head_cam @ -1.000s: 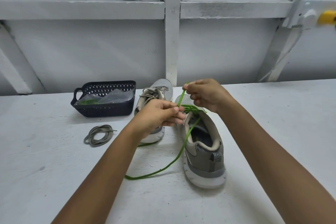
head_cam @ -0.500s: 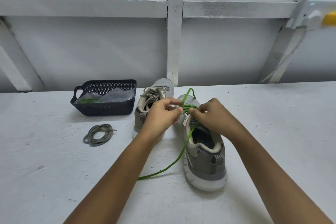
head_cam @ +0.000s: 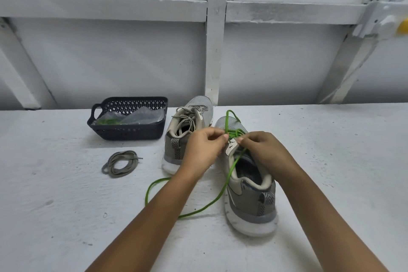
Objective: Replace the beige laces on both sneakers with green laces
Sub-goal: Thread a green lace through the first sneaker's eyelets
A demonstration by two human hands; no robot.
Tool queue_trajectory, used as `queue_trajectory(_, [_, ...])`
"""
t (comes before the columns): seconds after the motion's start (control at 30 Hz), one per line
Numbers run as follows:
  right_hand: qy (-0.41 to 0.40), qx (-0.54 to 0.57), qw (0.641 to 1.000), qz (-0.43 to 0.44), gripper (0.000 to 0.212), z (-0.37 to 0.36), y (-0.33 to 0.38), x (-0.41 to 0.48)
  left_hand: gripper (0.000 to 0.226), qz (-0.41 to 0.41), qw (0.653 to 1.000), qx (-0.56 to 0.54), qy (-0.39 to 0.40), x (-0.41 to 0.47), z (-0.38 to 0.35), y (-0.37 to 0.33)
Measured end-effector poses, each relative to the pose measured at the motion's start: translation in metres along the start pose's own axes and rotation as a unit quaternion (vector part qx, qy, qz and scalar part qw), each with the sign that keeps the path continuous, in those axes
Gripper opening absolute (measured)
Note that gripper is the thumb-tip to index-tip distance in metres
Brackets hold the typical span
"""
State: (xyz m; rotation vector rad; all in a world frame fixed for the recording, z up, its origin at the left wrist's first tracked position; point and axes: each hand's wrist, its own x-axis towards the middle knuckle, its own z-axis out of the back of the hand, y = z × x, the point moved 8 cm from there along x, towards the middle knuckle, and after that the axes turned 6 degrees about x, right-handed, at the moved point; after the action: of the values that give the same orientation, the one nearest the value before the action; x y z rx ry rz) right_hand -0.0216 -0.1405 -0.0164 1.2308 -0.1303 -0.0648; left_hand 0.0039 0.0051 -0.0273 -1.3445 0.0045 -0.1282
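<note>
Two grey sneakers stand on the white table. The right sneaker (head_cam: 249, 201) has a green lace (head_cam: 220, 194) threaded through its front eyelets; one end loops up over the toe, the other trails down to the table on the left. My left hand (head_cam: 204, 149) pinches the green lace at the tongue. My right hand (head_cam: 262, 148) pinches it just opposite, over the eyelets. The left sneaker (head_cam: 187, 123) behind my left hand still carries its beige lace. A removed beige lace (head_cam: 120, 163) lies coiled on the table to the left.
A dark mesh basket (head_cam: 128, 132) stands at the back left, holding a clear bag with another green lace (head_cam: 108, 121) inside. A white framed wall rises right behind the table. A yellow object (head_cam: 403, 26) is at the far right edge.
Both hands came down from above the shoe and together onto the eyelets. The trailing green lace slid left and now curls in a loop on the table.
</note>
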Motion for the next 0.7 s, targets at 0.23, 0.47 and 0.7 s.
queue_trajectory(0.23, [0.002, 0.025, 1.000, 0.004, 0.025, 0.000, -0.001, -0.002, 0.011, -0.017, 1.000, 0.005, -0.019, 0.001, -0.001, 0.002])
queue_trajectory(0.47, [0.002, 0.018, 1.000, 0.007, 0.029, 0.000, 0.000, -0.003, 0.008, -0.062, 0.995, 0.080, -0.015, -0.003, -0.004, -0.005])
queue_trajectory(0.7, [0.000, -0.048, 0.999, 0.018, 0.020, 0.001, 0.004, -0.003, 0.021, -0.169, 0.956, 0.237, -0.039, -0.017, -0.006, -0.023])
